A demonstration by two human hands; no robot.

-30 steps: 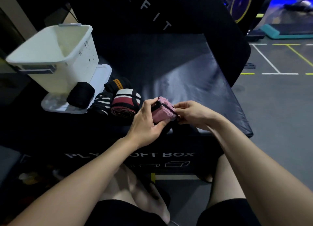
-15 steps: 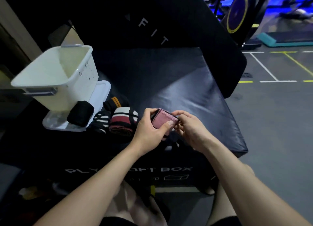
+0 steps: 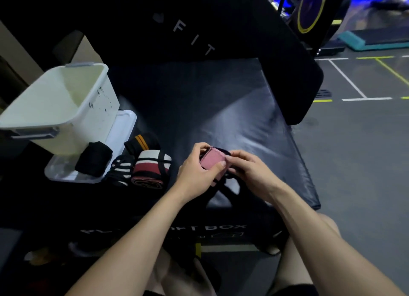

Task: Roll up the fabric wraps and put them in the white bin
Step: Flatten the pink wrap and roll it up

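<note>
Pink wrap (image 3: 213,162) in L hand (image 3: 194,173) & R hand (image 3: 250,173) grip.

dim gym | grey floor (image 3: 358,154), painted lines | black padded box (image 3: 221,109)

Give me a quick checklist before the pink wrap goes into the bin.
1. Left hand grips the pink wrap: ok.
2. Right hand pinches the wrap's far side: ok.
3. Roll secured: not ok, a black strap hangs loose below it.
4. White bin open, nothing over its mouth: ok.
5. Bin contents: cannot tell, only part of the inside shows.
6. Path left to the bin: ok if lifted over the maroon-and-white striped roll and the black roll.
</note>
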